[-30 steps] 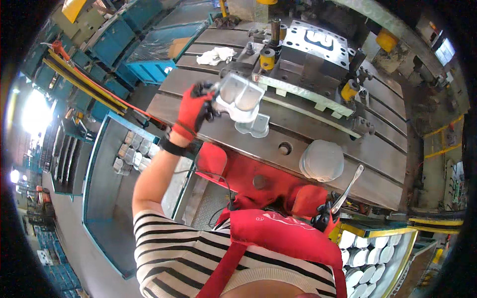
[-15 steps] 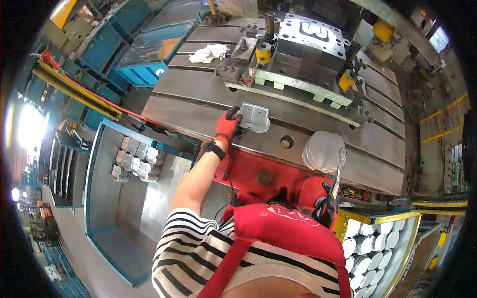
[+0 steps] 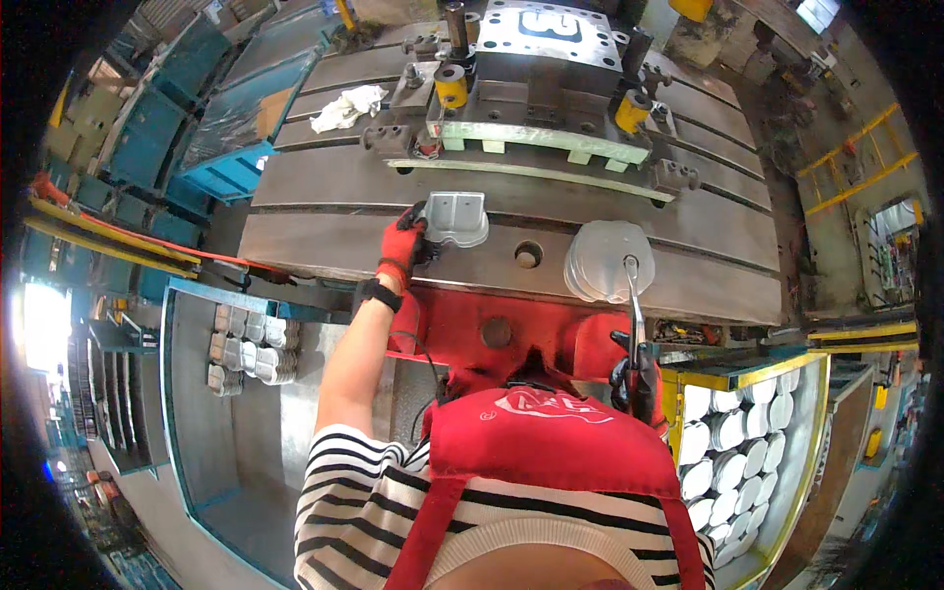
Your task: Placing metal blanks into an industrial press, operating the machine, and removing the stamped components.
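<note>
One grey tray (image 3: 458, 218) lies just right of the left hand (image 3: 404, 243), fingers at its edge, grip impossible to tell, while the right hand (image 3: 625, 384) clasps a silver tool (image 3: 636, 307)

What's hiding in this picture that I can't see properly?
All in the head view:
- Left hand: its palm is hidden by the back of the hand.
- Metal tool: the right hand partly covers its handle.
- Flat plates: the top one mostly covers the others, so I can't count them.
- Clutter at far left: too small and blurred.
</note>
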Demonstrator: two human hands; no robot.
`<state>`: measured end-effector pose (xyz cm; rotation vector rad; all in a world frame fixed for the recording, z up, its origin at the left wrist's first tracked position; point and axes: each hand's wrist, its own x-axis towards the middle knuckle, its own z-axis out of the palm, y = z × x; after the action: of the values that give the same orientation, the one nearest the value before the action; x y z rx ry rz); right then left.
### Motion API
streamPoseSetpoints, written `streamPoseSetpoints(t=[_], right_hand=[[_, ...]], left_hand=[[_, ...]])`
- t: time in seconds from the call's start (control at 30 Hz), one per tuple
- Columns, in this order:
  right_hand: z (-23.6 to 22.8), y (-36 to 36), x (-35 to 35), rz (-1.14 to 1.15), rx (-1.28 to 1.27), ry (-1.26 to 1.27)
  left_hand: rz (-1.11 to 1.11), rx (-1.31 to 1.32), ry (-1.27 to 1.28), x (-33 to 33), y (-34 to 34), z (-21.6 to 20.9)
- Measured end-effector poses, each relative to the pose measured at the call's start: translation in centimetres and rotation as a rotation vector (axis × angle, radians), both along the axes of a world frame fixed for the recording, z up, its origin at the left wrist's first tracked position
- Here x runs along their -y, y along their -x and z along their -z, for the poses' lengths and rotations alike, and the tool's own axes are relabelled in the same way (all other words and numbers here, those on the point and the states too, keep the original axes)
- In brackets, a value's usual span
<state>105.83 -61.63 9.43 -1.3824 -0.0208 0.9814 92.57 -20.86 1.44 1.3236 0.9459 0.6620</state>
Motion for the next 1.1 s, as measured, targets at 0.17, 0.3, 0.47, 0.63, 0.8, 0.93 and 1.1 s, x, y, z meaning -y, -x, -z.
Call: streamPoseSetpoints(t=[0.17,0.3,0.47,0.63,0.8,0.93,1.1], right_hand=[[0.8,-0.5,1.0,-0.026,-0.069,-0.051],[1.1,-0.3,0.9,-0.057,-0.092,-0.098],[-0.3,-0.4,0.3,-0.083,-0.006,-0.061],[-0.2,0.1,-1.1,-0.143,0.029,-0.045],[-4.2,0.5,-2.9,-0.285,-0.071,-0.291],[-7.7,0.1,-5.5,-0.340,0.063,-0.295],[-10.0,-1.1,-9.5,-0.330,-0.064,-0.359]], left_hand=[[0.035,-0.286,-0.296,0.0,-0.8,0.7],[-0.055,-0.583,-0.565,2.4,0.1,-3.2],[-0.092,-0.198,-0.512,6.2,-1.0,-6.8],[0.420,-0.142,-0.157,11.7,-2.8,-7.8],[0.371,0.374,0.195,13.8,-7.2,-9.2],[0.304,0.510,0.214,11.4,-7.4,-10.1],[0.347,0.799,0.208,7.9,-8.1,-13.4]])
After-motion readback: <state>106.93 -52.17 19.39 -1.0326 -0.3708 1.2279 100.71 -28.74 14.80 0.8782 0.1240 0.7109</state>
